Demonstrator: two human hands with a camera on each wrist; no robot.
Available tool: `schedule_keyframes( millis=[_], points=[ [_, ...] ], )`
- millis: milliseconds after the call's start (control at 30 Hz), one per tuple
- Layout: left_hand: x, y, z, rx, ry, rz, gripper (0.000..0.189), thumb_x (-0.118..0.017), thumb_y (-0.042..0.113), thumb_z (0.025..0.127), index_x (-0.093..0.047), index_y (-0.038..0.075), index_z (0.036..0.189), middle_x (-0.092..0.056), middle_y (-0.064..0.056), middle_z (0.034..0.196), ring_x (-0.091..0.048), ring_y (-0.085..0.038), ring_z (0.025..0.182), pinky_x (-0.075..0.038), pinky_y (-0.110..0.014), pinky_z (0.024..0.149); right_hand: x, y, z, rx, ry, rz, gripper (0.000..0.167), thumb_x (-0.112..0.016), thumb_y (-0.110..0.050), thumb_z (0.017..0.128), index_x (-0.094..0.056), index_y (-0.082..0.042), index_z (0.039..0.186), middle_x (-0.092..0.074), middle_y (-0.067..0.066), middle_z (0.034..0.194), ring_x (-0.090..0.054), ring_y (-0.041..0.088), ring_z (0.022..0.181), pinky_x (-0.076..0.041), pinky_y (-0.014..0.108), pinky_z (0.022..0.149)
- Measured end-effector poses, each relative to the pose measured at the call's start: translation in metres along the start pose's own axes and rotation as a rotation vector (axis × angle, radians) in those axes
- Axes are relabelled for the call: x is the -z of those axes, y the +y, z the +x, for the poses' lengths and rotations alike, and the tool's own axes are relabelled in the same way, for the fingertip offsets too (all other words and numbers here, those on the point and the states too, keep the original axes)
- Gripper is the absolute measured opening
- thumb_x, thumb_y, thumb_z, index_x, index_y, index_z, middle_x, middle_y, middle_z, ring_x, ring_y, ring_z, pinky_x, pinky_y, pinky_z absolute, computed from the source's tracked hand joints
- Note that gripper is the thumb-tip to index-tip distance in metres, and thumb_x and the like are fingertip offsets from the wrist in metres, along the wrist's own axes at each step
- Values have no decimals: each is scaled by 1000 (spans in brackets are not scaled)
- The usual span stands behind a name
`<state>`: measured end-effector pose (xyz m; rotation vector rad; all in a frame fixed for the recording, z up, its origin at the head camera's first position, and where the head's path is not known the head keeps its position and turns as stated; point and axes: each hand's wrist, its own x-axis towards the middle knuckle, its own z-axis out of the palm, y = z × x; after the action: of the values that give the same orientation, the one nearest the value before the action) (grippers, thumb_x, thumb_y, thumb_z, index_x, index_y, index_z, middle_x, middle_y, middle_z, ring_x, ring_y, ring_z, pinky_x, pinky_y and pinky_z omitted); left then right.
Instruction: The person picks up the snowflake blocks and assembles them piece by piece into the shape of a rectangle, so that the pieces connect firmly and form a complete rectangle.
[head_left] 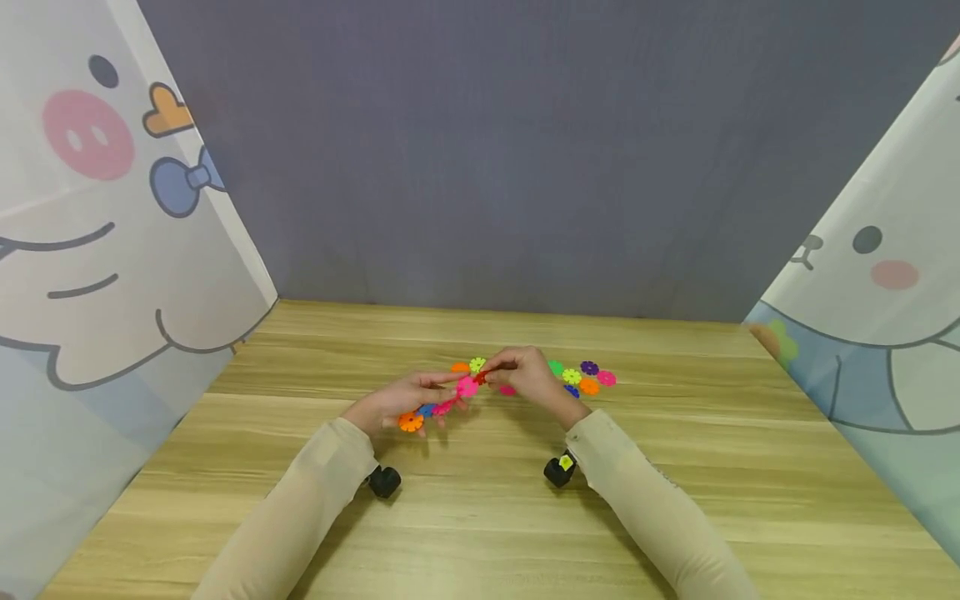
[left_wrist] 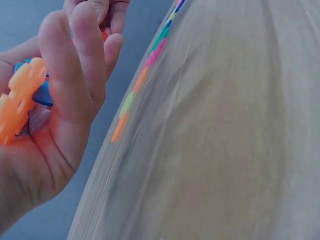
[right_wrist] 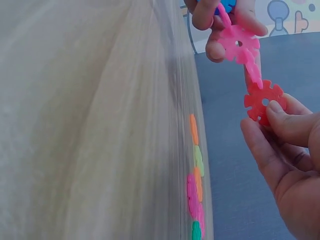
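Left hand: we see our left hand [head_left: 397, 402] curled round a chain of joined discs [head_left: 438, 407], orange at the near end, then blue, then pink, held just above the desk [head_left: 480, 517].
Pink disc: the pink disc [right_wrist: 239, 44] at the far end of the chain is pinched between the left fingertips [right_wrist: 215, 50].
Right hand: our right hand [head_left: 528, 375] pinches a red disc [right_wrist: 264, 100] between thumb and fingers, its edge meeting a pink piece that hangs from the pink disc.
Where the discs meet: between both hands, over the middle of the desk.
Loose discs: we find green, purple, orange, yellow and pink loose discs [head_left: 588, 379] lying flat on the desk just beyond the right hand.
Wrists: a small black camera [head_left: 558, 469] sits under each sleeve.
Surroundings: cartoon-printed curtains [head_left: 112, 250] hang at both sides, a grey wall [head_left: 525, 150] behind.
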<state>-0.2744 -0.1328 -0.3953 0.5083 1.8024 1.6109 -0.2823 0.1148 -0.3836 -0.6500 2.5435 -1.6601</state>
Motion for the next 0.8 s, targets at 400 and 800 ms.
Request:
schedule_keyframes(
  millis=[400, 800],
  points=[
    [0, 2, 3, 2, 37, -3, 51, -50, 14, 106, -36, 11, 155, -64, -22, 125, -60, -12, 63, -50, -23, 44, -6, -4, -1, 108, 55, -106, 9, -74, 5, 86, -79, -2, 89, -73, 8, 89, -67, 33, 74, -57, 48, 61],
    [3, -4, -4, 16, -1, -22, 54, -52, 17, 105, -35, 11, 156, -62, -21, 129, -63, -14, 69, -53, -25, 48, -6, -2, -1, 15, -16, -91, 14, -73, 2, 88, -78, -2, 100, -74, 9, 93, -68, 30, 80, -54, 29, 61]
  ],
)
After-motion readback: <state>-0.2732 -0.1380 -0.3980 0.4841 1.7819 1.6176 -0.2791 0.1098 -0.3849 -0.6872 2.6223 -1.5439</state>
